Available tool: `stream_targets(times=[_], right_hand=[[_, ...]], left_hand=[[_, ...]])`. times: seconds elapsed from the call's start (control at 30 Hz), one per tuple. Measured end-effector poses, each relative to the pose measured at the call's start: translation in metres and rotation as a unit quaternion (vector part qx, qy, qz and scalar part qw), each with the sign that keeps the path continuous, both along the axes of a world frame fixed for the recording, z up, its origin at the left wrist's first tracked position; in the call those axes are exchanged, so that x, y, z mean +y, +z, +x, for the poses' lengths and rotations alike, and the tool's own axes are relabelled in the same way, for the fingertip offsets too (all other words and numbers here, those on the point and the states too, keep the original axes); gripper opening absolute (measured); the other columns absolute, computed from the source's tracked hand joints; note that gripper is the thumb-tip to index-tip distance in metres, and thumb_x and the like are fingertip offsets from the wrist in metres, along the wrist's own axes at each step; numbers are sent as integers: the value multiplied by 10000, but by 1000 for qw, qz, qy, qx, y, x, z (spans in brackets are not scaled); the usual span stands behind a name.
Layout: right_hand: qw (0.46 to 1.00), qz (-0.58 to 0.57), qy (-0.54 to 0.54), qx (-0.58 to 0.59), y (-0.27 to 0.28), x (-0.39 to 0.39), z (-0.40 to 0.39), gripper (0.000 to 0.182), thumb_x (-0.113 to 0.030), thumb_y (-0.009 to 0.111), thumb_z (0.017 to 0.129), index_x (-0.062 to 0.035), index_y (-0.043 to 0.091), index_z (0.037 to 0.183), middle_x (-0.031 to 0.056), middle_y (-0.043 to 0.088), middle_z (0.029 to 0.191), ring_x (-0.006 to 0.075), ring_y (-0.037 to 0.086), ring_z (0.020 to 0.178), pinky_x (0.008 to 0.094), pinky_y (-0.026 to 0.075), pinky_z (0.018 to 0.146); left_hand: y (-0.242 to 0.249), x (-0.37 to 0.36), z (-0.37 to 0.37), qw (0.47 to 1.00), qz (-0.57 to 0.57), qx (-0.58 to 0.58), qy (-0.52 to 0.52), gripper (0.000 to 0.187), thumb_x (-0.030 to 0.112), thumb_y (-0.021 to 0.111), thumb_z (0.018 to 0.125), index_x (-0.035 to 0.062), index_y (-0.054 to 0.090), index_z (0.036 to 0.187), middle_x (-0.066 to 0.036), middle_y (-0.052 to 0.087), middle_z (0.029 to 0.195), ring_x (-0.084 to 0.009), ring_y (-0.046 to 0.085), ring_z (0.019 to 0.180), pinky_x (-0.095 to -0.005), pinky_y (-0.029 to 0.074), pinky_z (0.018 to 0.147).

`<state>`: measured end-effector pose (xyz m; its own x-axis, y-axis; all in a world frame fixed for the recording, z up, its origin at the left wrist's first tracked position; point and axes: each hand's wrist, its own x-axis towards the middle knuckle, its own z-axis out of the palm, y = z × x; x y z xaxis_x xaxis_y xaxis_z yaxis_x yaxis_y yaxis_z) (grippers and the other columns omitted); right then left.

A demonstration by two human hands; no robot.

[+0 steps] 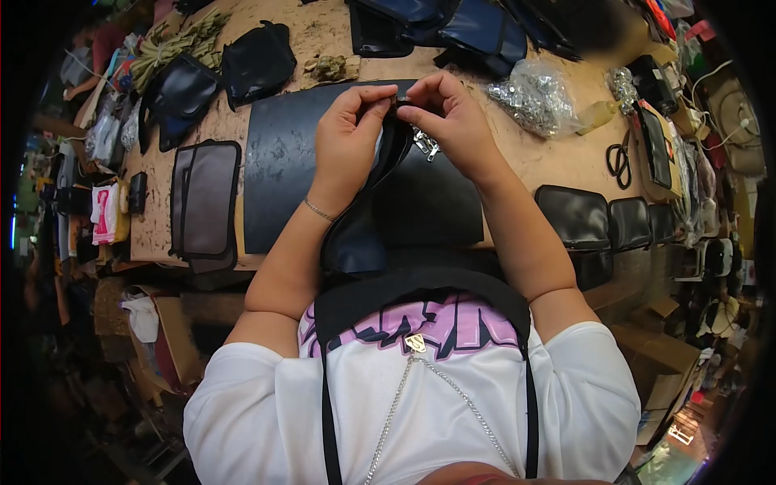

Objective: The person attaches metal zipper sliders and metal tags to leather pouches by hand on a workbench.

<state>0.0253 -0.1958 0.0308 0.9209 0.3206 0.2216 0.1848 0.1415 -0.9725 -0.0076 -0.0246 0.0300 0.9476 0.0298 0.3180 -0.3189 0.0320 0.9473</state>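
Observation:
My left hand (349,141) is closed in a pinch on the top end of a black zipper strip (391,149). The strip runs down toward my body along a dark blue bag piece (356,246). My right hand (459,129) pinches a small metal piece (402,99) at that same end; it looks like a zipper slider, partly hidden by the fingertips. Both sets of fingertips nearly meet. Below my right fingers, several loose silver zipper sliders (425,145) lie on a large black sheet (279,162) spread over the table.
Grey flat pieces with black edging (205,198) lie left. A clear bag of silver metal parts (533,101) and black scissors (619,164) are at right, near black pouches (572,217). Dark blue and black bags (481,36) line the far side of the wooden table (517,166).

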Motion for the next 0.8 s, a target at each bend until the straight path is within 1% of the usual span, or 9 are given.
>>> stream_targets(times=[0.13,0.27,0.37,0.47,0.53,0.63,0.67,0.77,0.8], right_hand=[[997,-52,-6,-50,0,-2,4,270,-62,773,834,-47,559,997,11,628,940,102,614,896,254,504,802],[989,-130,34,-60,13,-9,5,250,-8,726,865,-80,521,990,-13,596,950,69,589,901,232,491,799],[990,-116,55,-53,12,-11,9,245,-3,718,869,-81,520,991,-14,594,943,66,587,885,226,487,785],[998,-44,47,-25,4,-9,9,233,-3,706,880,-83,519,994,-8,599,941,73,597,884,222,491,774],[1000,6,25,-17,-7,-6,11,229,-6,697,889,-82,516,1006,2,601,943,83,610,882,223,498,760],[992,44,44,109,-6,-8,4,210,-6,680,904,-76,512,1009,31,628,959,103,636,869,232,518,755],[989,71,39,123,-6,-6,4,211,-16,690,900,-65,519,1013,41,633,955,112,642,859,237,525,751],[977,144,28,157,-4,3,1,221,-42,709,894,-38,544,1041,64,650,954,128,653,839,245,539,742],[972,164,30,163,-2,8,-1,225,-45,709,896,-35,555,1060,66,658,962,126,654,840,242,538,740]], left_hand=[[9,1,-6,997,75,-1,30,186,56,595,990,-10,664,1150,-34,681,1056,-76,610,984,-216,469,874],[15,1,-10,977,199,-53,48,188,65,599,988,-10,664,1148,-34,680,1041,-73,614,954,-221,477,852],[13,-1,-9,990,137,-26,31,192,75,602,987,-8,658,1150,-45,680,1032,-85,622,951,-242,487,865],[7,-2,-2,992,-92,73,-41,208,86,605,986,-11,642,1166,-55,681,1030,-103,631,957,-261,494,886],[5,0,0,988,-99,102,-61,216,90,602,988,-14,631,1175,-56,682,1026,-114,633,961,-271,495,898],[2,1,1,984,-110,119,-68,220,86,593,992,-17,622,1184,-60,684,1023,-124,639,962,-272,494,906],[1,1,2,984,-113,121,-67,220,83,589,993,-17,620,1187,-61,684,1022,-127,641,961,-271,493,907],[6,4,5,962,-227,116,-98,211,65,615,974,-30,623,1162,-78,688,1025,-112,638,957,-245,504,880],[4,5,8,969,-211,99,-83,203,62,624,967,-33,627,1147,-86,693,1026,-119,644,960,-244,504,877]])
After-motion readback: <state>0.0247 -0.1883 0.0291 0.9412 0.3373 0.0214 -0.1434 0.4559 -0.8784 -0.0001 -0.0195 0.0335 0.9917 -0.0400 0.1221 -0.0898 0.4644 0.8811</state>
